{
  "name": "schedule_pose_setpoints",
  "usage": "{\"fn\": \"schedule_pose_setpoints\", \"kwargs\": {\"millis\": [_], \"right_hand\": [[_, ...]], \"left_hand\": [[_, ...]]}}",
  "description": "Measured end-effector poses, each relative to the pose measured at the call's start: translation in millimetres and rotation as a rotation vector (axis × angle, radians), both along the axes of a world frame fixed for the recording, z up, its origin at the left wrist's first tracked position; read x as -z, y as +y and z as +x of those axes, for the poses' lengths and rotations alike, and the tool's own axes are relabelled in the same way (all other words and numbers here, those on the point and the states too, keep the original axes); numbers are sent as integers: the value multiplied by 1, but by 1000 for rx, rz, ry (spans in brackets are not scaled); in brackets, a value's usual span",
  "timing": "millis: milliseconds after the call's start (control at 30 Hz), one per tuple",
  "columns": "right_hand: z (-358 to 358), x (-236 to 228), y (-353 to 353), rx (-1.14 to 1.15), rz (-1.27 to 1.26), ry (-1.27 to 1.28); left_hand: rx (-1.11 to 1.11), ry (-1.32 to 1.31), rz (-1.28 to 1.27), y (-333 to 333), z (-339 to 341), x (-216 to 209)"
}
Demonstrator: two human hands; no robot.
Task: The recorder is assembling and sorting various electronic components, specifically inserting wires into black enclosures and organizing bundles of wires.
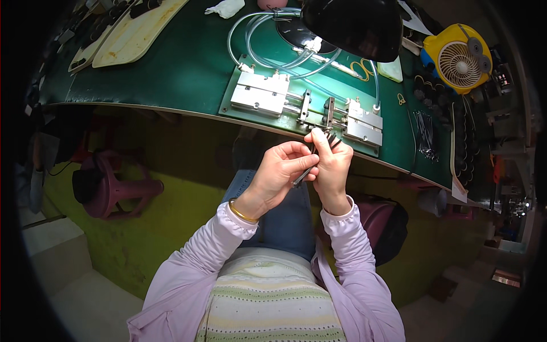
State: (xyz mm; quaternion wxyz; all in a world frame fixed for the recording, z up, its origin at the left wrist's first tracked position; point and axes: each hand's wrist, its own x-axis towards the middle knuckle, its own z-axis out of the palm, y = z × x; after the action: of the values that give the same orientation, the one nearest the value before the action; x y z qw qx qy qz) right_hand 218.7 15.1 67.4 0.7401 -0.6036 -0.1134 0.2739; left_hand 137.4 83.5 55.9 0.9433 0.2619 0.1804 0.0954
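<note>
Close together at the table's near edge, my two hands are both closed. A small bunch of thin black wires (301, 179) runs between them, its lower ends sticking out below the fingers. My right hand (331, 162) wraps round the bunch, thumb on top, with black ends showing by the thumb. My left hand (282, 170), a gold bangle at its wrist, pinches at the bunch with thumb and fingertips. Just beyond is a clamping fixture: a left silver air cylinder (260, 92) and a right silver air cylinder (364, 125), with dark jaws (329, 111) facing across a gap.
Clear air hoses (250, 43) loop behind the fixture under a black lamp shade (356, 25). To the right lie a yellow fan (460, 60) and more black wires (425, 134). A stained tray (134, 37) sits far left. Purple stools (117, 188) stand below the table.
</note>
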Motion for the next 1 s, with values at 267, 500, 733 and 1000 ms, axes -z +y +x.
{"fn": "schedule_pose_setpoints", "kwargs": {"millis": [267, 500, 733, 1000], "right_hand": [[1, 2, 2, 42, -12, -58], [8, -2, 8, 6, 24, -31], [-15, 5, -27, -311, 152, -97], [-3, 1, -88, -276, 305, -195]], "left_hand": [[-11, 16, -34, -2, 1, 3], [-4, -8, -22, 3, 6, -2], [-104, -136, -132, -28, -17, 20], [86, -63, -116, -70, -23, 33]]}}
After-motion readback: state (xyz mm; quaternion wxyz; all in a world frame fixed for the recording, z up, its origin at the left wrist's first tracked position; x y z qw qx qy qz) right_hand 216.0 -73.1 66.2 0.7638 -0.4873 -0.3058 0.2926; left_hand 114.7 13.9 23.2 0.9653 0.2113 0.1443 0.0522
